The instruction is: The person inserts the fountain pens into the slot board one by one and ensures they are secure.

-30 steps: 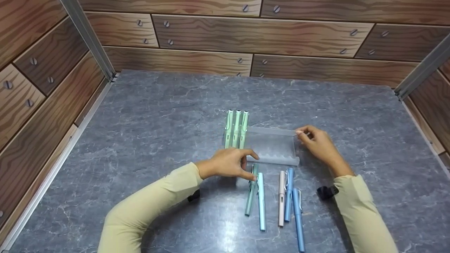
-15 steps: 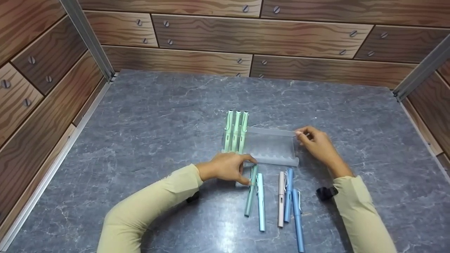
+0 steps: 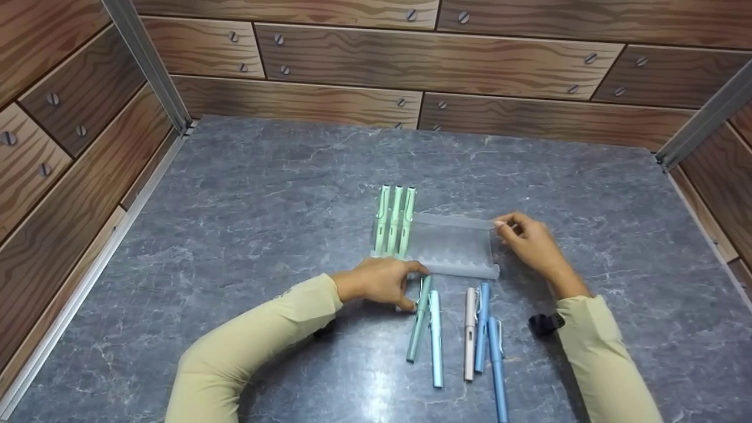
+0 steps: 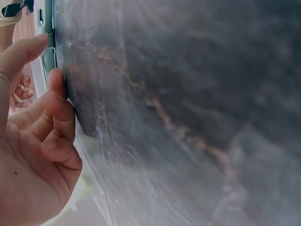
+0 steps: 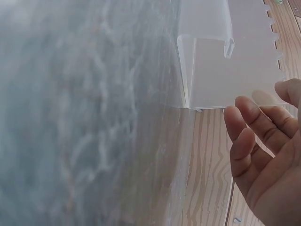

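In the head view a clear plastic pen stand (image 3: 452, 238) rests mid-table, with three light green pens (image 3: 393, 220) side by side at its left end. My left hand (image 3: 382, 281) is in front of the stand, thumb and index finger pinching the upper part of a dark green pen (image 3: 419, 323). The left wrist view shows the thumb and index fingertips at this pen (image 4: 43, 23) near its clip. My right hand (image 3: 529, 241) pinches the stand's right edge at the back corner; in the right wrist view its fingertips meet the edge of the stand (image 5: 244, 80).
A light turquoise pen (image 3: 436, 341) lies just right of the dark green one. Farther right are a grey-pink pen (image 3: 470, 335) and two blue pens (image 3: 482, 329). Wood-patterned walls (image 3: 341, 100) enclose the marbled table (image 3: 282, 176) at the back and sides.
My left hand has drawn its thumb and index finger in on the dark green pen, whose lower end has shifted slightly left. The right hand stays at the stand's corner.
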A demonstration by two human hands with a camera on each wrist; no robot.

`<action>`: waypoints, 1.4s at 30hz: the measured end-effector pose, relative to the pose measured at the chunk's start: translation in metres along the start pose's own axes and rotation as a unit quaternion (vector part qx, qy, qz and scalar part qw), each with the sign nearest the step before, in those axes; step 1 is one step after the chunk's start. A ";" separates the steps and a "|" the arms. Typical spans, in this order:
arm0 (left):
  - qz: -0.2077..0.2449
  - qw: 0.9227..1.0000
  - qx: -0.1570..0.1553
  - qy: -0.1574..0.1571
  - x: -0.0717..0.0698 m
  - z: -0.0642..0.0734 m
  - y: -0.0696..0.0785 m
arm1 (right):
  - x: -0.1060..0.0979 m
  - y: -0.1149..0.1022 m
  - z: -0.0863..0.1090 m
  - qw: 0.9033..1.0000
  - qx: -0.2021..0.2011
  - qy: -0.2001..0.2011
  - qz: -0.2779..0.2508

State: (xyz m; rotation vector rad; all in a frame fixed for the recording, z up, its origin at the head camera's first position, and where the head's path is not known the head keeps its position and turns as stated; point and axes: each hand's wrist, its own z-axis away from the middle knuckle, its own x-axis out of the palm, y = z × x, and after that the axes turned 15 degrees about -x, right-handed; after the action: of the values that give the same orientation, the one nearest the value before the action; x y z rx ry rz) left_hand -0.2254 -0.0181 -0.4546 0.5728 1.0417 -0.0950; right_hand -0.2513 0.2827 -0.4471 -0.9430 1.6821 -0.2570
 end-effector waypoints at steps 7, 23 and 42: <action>-0.011 1.000 -0.007 0.015 0.002 0.000 0.001 | 0.000 0.000 0.000 1.000 -0.001 0.000 -0.002; -0.040 0.999 -0.020 0.024 0.002 0.005 0.007 | 0.000 0.000 0.000 1.000 0.002 -0.004 -0.001; 0.115 0.993 -0.001 -0.017 -0.005 0.010 0.000 | 0.001 0.001 -0.001 1.000 0.004 -0.002 -0.008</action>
State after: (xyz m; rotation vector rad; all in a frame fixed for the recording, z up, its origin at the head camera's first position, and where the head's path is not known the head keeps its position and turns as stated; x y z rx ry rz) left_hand -0.2199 -0.0238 -0.4467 0.6836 0.9353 0.0992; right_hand -0.2523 0.2821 -0.4482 -0.9499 1.6691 -0.2721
